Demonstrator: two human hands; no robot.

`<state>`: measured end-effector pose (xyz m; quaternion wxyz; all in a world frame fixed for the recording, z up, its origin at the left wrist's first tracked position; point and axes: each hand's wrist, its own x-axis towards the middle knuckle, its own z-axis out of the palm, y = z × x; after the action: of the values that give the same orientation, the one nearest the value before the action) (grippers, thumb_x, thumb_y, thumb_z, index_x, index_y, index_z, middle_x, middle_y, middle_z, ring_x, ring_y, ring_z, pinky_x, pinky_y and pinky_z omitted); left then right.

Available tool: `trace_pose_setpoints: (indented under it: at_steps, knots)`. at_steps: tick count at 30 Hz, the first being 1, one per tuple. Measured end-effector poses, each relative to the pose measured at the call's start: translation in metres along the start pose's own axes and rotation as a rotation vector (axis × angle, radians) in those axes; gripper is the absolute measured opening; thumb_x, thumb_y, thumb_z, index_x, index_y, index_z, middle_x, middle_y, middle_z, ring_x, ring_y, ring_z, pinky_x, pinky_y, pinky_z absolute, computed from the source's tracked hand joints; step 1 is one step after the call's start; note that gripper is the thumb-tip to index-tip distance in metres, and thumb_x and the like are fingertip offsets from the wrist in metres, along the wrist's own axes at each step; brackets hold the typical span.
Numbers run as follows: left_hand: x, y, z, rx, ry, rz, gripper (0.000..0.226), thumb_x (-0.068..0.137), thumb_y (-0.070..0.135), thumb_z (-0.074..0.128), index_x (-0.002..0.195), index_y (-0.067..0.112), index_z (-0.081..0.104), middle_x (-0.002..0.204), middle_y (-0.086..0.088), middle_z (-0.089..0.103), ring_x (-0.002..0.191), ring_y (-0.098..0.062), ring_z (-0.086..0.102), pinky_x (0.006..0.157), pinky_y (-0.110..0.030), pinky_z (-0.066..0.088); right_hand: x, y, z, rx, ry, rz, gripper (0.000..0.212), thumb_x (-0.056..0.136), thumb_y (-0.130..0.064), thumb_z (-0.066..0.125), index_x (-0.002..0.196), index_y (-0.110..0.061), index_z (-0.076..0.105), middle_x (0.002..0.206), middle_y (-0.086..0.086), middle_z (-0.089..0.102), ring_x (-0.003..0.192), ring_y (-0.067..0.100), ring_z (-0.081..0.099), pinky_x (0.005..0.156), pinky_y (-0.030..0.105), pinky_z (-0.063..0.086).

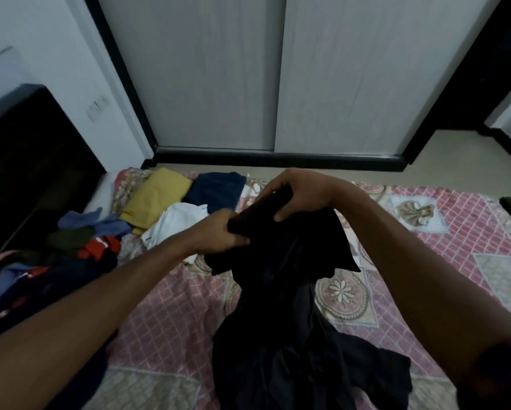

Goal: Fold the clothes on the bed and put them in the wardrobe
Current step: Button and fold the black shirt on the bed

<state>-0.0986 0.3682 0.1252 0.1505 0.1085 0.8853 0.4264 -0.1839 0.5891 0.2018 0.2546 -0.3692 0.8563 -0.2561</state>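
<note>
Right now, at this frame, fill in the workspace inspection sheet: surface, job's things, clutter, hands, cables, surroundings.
Surface: pink patterned bed cover, slightly rumpled.
Job's things: black garment unfolded, lifted at the top, lower part lying on the cover; mustard piece and navy piece folded at the far side, white piece beside them.
Clutter: heap of unfolded clothes on the left of the bed.
Hands: left hand and right hand both grip the black garment's top.
Cables: nothing seen.
Surroundings: wardrobe doors closed; dark headboard at left; wall switch.

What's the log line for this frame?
left hand, right hand: grip black garment | bed: yellow garment, navy garment, white garment | wardrobe: shut
</note>
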Motion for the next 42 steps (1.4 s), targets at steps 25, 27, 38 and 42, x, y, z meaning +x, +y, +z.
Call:
trace_pose_setpoints:
  at_steps: [25,27,38,42]
  knots:
    - [-0.467,0.158,-0.014,0.419,1.311,-0.565,0.013,0.082,0.025,0.077,0.087,0.022,0.066,0.071,0.007,0.065,0.07,-0.019,0.062,0.065,-0.027,0.044,-0.096,-0.206,0.091,0.341,0.621,-0.333,0.014,0.094,-0.01,0.06,0.082,-0.009,0.067,0.066,0.004,0.055,0.049,-0.001,0.047,0.049,0.02,0.035]
    - [-0.536,0.163,0.002,0.337,1.465,-0.666,0.02,0.078,0.033,0.08,0.086,0.022,0.066,0.074,0.0,0.067,0.068,-0.02,0.062,0.064,-0.027,0.047,-0.112,-0.253,0.133,0.447,0.505,-0.353,0.014,0.099,-0.012,0.056,0.09,-0.007,0.065,0.072,0.004,0.057,0.053,-0.005,0.05,0.053,0.016,0.039]
    - [-0.65,0.202,0.078,-0.62,1.343,-0.667,0.024,0.097,0.028,0.061,0.11,0.01,0.069,0.102,-0.008,0.075,0.093,-0.025,0.072,0.079,-0.034,0.056,-0.193,-0.384,0.24,0.981,-0.148,-0.087,0.019,0.105,-0.018,0.047,0.108,-0.015,0.065,0.095,0.006,0.067,0.092,0.026,0.065,0.081,0.036,0.05]
    - [-0.609,0.214,0.105,-0.809,1.382,-0.503,0.023,0.101,0.026,0.054,0.112,0.011,0.069,0.093,-0.005,0.075,0.077,-0.016,0.071,0.069,-0.025,0.058,-0.227,-0.406,0.277,1.255,-0.01,-0.132,0.022,0.106,-0.018,0.046,0.094,-0.027,0.061,0.1,-0.001,0.066,0.097,0.018,0.065,0.092,0.032,0.053]
